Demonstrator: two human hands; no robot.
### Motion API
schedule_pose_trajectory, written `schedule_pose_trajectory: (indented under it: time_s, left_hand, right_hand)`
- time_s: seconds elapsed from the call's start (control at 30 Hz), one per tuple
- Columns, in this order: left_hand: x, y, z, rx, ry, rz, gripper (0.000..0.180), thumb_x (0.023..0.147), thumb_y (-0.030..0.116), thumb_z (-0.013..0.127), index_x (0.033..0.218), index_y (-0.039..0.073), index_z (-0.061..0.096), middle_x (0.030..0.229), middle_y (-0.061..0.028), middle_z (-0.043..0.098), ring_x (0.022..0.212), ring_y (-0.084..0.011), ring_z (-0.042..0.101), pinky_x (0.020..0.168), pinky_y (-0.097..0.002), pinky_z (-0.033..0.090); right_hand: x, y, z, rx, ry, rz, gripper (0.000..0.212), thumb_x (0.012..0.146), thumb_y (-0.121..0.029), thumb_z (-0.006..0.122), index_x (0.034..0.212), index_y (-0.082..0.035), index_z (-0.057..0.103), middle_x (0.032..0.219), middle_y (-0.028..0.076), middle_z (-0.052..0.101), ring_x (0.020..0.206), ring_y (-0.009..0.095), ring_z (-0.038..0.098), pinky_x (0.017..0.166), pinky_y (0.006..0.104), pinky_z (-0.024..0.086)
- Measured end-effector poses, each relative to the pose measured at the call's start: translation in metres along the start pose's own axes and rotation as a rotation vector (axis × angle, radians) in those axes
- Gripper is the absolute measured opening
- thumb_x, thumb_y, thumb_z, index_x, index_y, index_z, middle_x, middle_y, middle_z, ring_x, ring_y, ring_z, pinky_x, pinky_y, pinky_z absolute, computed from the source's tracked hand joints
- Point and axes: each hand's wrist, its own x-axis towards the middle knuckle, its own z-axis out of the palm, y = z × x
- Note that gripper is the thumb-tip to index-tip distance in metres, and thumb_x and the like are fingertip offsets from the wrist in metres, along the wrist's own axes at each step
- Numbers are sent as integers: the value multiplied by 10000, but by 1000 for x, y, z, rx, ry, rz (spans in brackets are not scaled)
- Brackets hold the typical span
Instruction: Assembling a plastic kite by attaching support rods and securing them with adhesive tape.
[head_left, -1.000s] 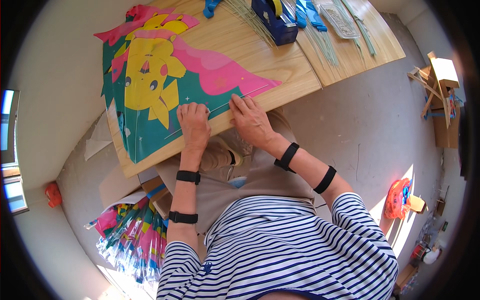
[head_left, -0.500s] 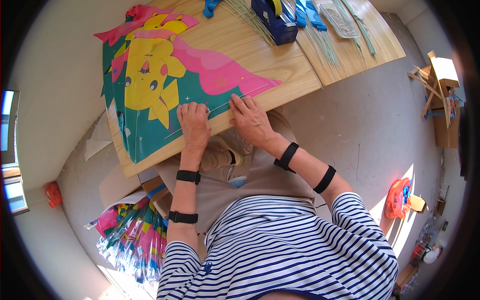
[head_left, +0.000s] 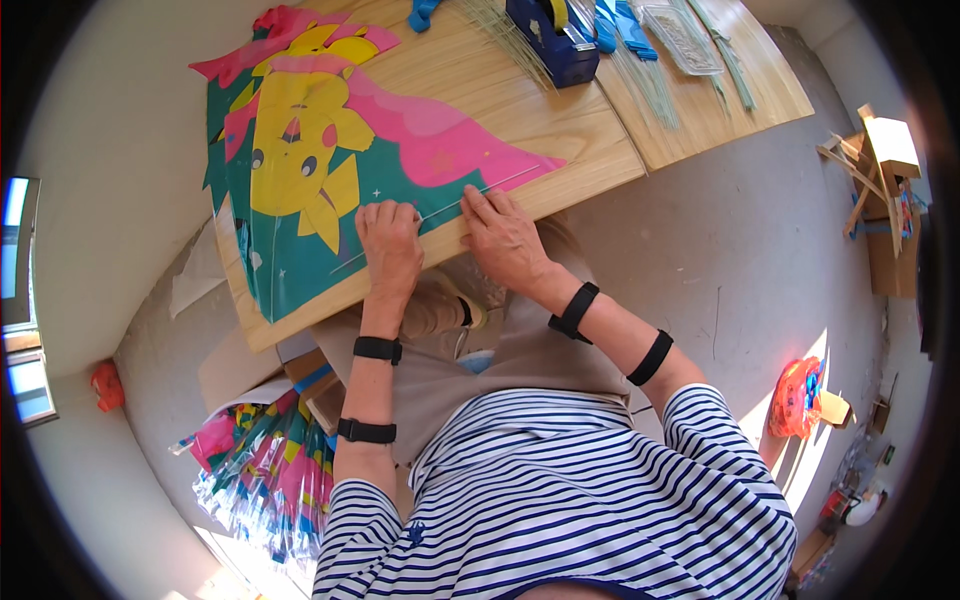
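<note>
Two-handed, unchanged from a second ago in head view: apparently pinching thin rod with left hand, pressing it with right hand, contact partly hidden, along near edge of printed sheet on table, judged as steadying.

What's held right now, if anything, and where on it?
Thin pale rod, around its middle: left hand and right hand both have fingers there, over the printed sheet. Pinched or only pressed, can't tell.

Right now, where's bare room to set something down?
Bare wood on the table lies between the printed sheet and blue tape dispenser. Crowded: around the clear tray and thin sticks, and under the left hand and right hand.
</note>
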Motion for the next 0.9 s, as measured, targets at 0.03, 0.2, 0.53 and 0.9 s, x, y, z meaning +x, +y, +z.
schedule_pose_trajectory:
  time_s: [0.03,0.2,0.53,0.9]
  left_hand:
    - [0,0,0,-5,5,0,105,788,76,696,832,84,601,867,-87,537,935,-304,517,966,-465,380]
    - [0,0,0,-55,6,-32,88,783,57,690,823,90,619,861,-84,549,922,-295,518,943,-440,378]
    - [2,-1,2,-18,19,-6,39,809,59,645,824,88,624,853,-89,561,902,-301,522,905,-438,387]
    - [3,0,-1,23,24,8,50,821,92,675,832,108,629,838,-62,583,872,-289,543,867,-428,402]
  right_hand:
    - [0,0,1,-5,8,-3,570,766,-179,748,1244,94,600,1373,183,520,1169,333,522,1024,436,446]
    - [-2,4,5,-29,32,-38,562,777,-181,729,1230,118,586,1315,196,514,1129,336,518,1032,427,433]
    - [-1,2,3,-21,14,-29,580,782,-185,735,1245,127,577,1318,188,505,1117,338,516,1019,434,433]
    - [-1,2,3,-25,0,-32,575,799,-193,726,1253,127,580,1329,192,512,1132,340,515,1022,435,426]
